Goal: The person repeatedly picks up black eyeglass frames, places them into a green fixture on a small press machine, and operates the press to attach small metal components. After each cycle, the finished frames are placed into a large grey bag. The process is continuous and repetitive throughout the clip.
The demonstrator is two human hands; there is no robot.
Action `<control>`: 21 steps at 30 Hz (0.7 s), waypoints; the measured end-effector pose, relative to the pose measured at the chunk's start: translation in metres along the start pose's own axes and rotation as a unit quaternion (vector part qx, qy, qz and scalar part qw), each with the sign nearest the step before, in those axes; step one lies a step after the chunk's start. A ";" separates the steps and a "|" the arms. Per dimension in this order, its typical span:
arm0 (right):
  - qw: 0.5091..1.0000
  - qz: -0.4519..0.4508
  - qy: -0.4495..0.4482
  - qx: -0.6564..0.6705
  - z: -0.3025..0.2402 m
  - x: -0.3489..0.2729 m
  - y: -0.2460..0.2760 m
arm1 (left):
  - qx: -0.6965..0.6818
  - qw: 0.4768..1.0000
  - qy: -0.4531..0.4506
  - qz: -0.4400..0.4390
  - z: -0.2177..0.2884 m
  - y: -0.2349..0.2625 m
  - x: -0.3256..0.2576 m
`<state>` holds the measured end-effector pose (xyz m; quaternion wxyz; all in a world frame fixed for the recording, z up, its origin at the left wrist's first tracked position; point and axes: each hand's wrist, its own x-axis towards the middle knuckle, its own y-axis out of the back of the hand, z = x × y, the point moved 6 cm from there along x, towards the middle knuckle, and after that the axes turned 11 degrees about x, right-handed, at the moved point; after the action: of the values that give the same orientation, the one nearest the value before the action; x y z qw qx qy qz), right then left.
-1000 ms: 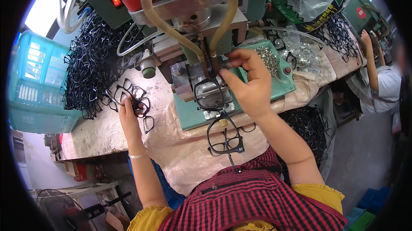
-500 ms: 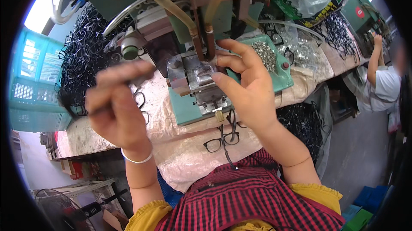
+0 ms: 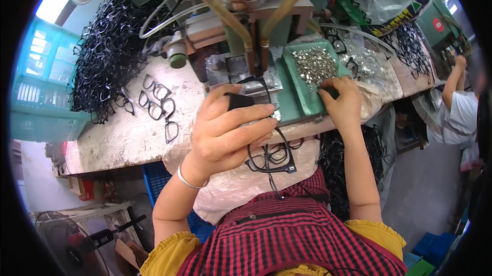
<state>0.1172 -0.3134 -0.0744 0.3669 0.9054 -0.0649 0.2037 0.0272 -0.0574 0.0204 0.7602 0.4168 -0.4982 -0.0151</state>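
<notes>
My left hand (image 3: pixel 225 127) is closed around a black eyeglass frame (image 3: pixel 289 167), just in front of the metal fixture (image 3: pixel 218 66) of a bench machine. Part of the frame reaches up over the fixture, below two copper electrodes (image 3: pixel 264 60). A black covering (image 3: pixel 239 101) shows at a finger of this hand. My right hand (image 3: pixel 343 104) is at the right front edge of a green tray (image 3: pixel 309 109) holding small metal pieces (image 3: pixel 313 66). Its thumb and forefinger are bent together around a dark spot; what they hold, if anything, cannot be made out.
Several loose eyeglass frames (image 3: pixel 170 130) lie on the bench to the left, before a large heap of black frames (image 3: pixel 105 53). A turquoise crate (image 3: pixel 48 86) stands at far left. More frames (image 3: pixel 277 154) lie at the front edge. Another person (image 3: pixel 458 101) works at far right.
My left hand has come from the left to the fixture with the eyeglass frame. My right hand has left the fixture for the tray. The view has shifted slightly.
</notes>
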 end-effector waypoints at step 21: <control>0.944 0.089 -0.099 0.303 0.021 0.030 -0.031 | 0.487 0.635 0.559 -0.217 -0.254 0.089 -0.220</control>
<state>0.1596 -0.3047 -0.0947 0.0476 0.9798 -0.1170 0.1549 0.0769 0.2543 -0.1250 0.5547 0.7513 0.1922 0.3015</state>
